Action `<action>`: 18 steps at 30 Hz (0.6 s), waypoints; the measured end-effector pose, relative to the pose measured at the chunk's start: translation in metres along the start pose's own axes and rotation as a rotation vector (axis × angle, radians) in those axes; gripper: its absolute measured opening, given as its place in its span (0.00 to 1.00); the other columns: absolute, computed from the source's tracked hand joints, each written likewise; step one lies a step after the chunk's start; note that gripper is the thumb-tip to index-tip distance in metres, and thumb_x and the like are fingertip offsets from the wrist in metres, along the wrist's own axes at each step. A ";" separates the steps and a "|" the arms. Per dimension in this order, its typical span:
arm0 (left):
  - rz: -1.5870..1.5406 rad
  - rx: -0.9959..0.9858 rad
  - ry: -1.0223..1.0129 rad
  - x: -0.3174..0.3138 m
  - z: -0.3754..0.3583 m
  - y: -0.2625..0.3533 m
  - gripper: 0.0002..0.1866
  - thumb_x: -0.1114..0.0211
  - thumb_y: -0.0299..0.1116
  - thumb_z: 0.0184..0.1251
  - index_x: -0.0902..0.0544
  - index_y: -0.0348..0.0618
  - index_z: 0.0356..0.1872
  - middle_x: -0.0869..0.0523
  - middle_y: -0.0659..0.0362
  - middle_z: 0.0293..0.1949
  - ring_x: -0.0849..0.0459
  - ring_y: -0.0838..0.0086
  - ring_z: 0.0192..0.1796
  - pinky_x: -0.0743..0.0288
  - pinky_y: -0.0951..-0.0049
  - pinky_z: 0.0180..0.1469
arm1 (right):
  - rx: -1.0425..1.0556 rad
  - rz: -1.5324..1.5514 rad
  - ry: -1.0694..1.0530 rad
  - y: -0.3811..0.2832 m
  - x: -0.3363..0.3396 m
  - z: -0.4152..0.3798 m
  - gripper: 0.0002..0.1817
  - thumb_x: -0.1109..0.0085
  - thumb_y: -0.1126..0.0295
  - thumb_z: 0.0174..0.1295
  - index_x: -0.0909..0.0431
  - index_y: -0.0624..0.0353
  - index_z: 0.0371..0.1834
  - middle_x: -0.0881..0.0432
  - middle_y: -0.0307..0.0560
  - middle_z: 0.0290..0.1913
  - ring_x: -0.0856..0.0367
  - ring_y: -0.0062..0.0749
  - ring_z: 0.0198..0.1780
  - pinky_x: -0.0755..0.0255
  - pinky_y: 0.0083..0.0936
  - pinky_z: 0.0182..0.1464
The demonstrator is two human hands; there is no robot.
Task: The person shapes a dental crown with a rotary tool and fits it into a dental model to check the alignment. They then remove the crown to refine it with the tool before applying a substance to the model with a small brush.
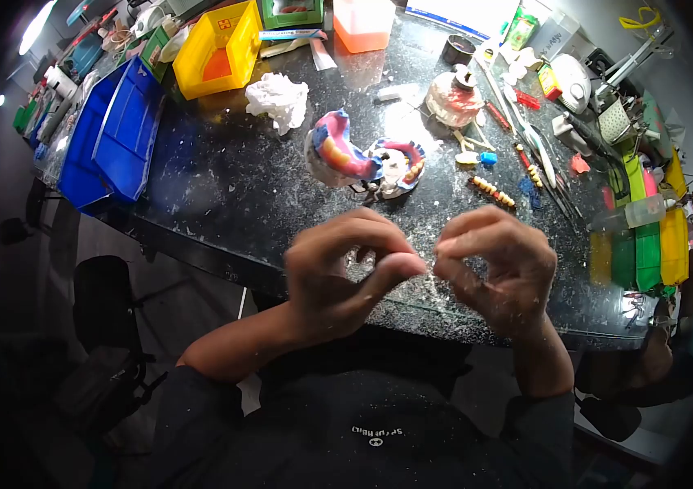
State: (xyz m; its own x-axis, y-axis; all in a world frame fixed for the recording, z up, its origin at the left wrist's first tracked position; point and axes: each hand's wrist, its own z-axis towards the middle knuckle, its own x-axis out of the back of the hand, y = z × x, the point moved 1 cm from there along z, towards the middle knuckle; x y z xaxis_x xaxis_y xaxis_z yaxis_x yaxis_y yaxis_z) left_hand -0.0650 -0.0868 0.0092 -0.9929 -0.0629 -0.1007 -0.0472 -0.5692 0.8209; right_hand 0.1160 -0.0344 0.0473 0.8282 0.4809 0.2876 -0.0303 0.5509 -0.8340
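Observation:
My left hand (345, 273) and my right hand (493, 265) are raised close together over the near edge of the black speckled worktable (224, 187). Fingers of both hands are curled, with thumb and fingertips pinched toward each other across a small gap. Whatever sits between the fingertips is too small to make out. Behind the hands on the table lies an opened dental articulator with two wax denture models (363, 155) in pink, blue and orange. A short row of loose artificial teeth (493, 190) lies to its right.
A crumpled white tissue (279, 99), yellow bin (217, 49), blue trays (114, 130) and an orange tub (363, 24) stand at the back left. A plaster cast (454, 96), hand tools (538, 155) and green and yellow holders (648, 244) crowd the right. White dust covers the table.

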 end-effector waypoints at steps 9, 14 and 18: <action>0.020 0.156 0.085 0.068 0.035 -0.023 0.29 0.40 0.45 0.72 0.31 0.30 0.62 0.26 0.50 0.61 0.26 0.70 0.59 0.33 0.72 0.60 | -0.274 0.297 0.088 0.012 -0.019 0.037 0.12 0.42 0.78 0.65 0.21 0.69 0.50 0.16 0.48 0.36 0.17 0.24 0.35 0.23 0.19 0.35; -0.116 0.290 -0.099 0.065 0.038 -0.031 0.36 0.43 0.51 0.72 0.36 0.28 0.67 0.29 0.47 0.66 0.30 0.67 0.68 0.44 0.64 0.72 | -0.258 0.257 0.132 0.009 -0.031 0.044 0.13 0.41 0.77 0.66 0.22 0.69 0.52 0.15 0.49 0.39 0.17 0.23 0.37 0.22 0.18 0.37; -0.118 0.252 -0.084 0.063 0.038 -0.027 0.34 0.42 0.45 0.73 0.39 0.27 0.68 0.24 0.48 0.61 0.26 0.69 0.64 0.36 0.68 0.67 | -0.206 0.190 0.191 0.008 -0.041 0.045 0.12 0.40 0.77 0.65 0.21 0.69 0.50 0.15 0.47 0.39 0.17 0.21 0.36 0.22 0.17 0.37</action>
State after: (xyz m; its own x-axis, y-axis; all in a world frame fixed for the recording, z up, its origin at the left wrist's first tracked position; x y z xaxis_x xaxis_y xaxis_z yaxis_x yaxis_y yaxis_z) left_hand -0.1306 -0.0445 0.0016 -0.9839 0.0657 -0.1660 -0.1785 -0.3461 0.9210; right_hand 0.0567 -0.0192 0.0503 0.9090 0.4147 0.0412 -0.0961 0.3047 -0.9476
